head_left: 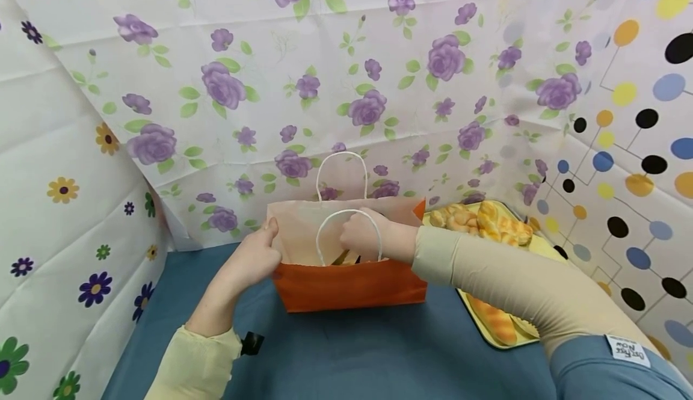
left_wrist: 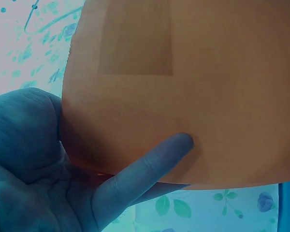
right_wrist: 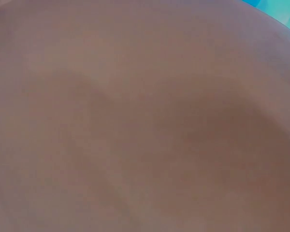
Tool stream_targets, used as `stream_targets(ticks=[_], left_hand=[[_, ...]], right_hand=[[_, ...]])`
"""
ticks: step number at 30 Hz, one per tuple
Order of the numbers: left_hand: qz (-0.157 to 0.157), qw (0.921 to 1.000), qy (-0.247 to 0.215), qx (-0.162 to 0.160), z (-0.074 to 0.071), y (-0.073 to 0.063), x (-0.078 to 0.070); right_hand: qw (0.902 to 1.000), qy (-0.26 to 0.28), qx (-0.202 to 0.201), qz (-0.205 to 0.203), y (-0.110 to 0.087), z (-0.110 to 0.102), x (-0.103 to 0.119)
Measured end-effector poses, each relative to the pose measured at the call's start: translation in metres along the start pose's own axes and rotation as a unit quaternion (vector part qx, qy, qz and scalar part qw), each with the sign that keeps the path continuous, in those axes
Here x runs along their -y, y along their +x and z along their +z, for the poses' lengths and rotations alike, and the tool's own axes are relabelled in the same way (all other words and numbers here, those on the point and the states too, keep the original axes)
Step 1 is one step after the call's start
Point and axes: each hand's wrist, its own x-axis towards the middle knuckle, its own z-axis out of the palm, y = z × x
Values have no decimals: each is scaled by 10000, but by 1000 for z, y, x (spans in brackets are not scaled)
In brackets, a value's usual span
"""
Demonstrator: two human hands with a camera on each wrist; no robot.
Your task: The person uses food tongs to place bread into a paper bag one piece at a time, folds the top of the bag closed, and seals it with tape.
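Note:
An orange paper bag [head_left: 352, 286] with a pale inside and two white loop handles stands open on the table. My left hand [head_left: 252, 260] grips the bag's left edge; in the left wrist view a finger [left_wrist: 145, 166] lies along the orange paper. My right hand [head_left: 368, 233] reaches down into the bag mouth, behind the front handle [head_left: 319, 234]. Its fingertips are hidden. Just below it a small brownish thing [head_left: 341, 258] with a dark part shows inside, too covered to name. Blurred paper [right_wrist: 135, 121] fills most of the right wrist view.
A yellow tray [head_left: 544, 248] with several breads [head_left: 500, 225] stands to the right, partly under my right forearm. Blue cloth [head_left: 346, 358] covers the table. Flowered sheets [head_left: 335, 45] rise behind and left, a dotted sheet [head_left: 639, 195] on the right.

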Motion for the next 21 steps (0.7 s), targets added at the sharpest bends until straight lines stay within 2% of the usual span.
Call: stream_targets(ticks=[4,7,11,21], left_hand=[[29,10000,64,1,1,-2,0],[78,9998,202,2,1,-3,-1],[111,9994,341,-12,0,-4,-4],[189,9991,376,-69,-1,-4,-5]], right_hand=[[9995,-207,-218,-32,0,1,-1],[9994,-88,-324,17,1,2,-3],[9992,331,-194,141,4,4,-3],[9981,540,-87,283,9,-3,1]])
